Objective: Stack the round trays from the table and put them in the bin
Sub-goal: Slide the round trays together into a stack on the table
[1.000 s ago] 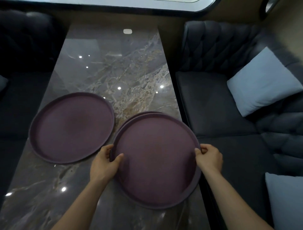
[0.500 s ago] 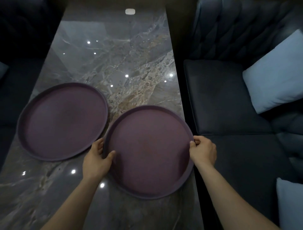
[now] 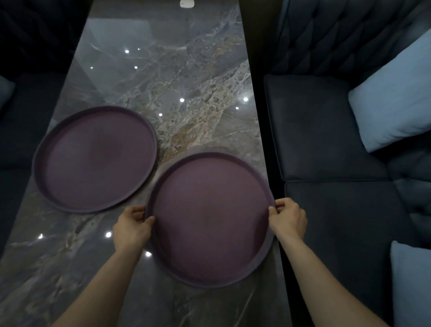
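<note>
Two round purple trays show on the marble table (image 3: 163, 81). The right tray (image 3: 211, 219) sits near the table's right edge, on top of another tray that is now hidden under it. My left hand (image 3: 131, 227) grips its left rim, thumb inside the rim. My right hand (image 3: 289, 218) grips its right rim over the table edge. The left tray (image 3: 95, 158) lies flat by itself, apart from both hands. No bin is in view.
A dark tufted sofa (image 3: 326, 130) runs along the table's right side with pale blue cushions (image 3: 394, 98) on it. Another dark seat (image 3: 25, 112) is on the left. A small white object (image 3: 187, 3) lies at the table's far end.
The held tray has settled squarely onto the tray beneath, whose rim showed a second ago and is now covered. The view has tilted downward.
</note>
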Demonstrator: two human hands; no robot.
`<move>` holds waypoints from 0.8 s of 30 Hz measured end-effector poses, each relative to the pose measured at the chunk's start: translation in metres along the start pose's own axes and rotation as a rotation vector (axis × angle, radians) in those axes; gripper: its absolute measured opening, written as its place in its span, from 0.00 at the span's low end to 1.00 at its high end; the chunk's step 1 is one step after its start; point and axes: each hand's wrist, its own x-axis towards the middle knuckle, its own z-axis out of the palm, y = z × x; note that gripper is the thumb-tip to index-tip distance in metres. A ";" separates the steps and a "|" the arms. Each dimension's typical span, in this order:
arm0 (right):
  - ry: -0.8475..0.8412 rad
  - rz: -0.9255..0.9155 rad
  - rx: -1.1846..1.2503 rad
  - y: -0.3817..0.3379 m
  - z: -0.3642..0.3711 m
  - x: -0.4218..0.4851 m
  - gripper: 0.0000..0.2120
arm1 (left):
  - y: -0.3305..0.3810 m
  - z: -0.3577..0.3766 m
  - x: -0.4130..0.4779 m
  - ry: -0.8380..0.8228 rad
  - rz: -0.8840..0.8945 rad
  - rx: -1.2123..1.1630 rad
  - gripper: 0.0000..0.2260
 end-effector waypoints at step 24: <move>-0.055 -0.017 -0.029 -0.025 0.115 -0.234 0.06 | -0.197 -0.184 0.032 -0.014 -0.017 0.064 0.10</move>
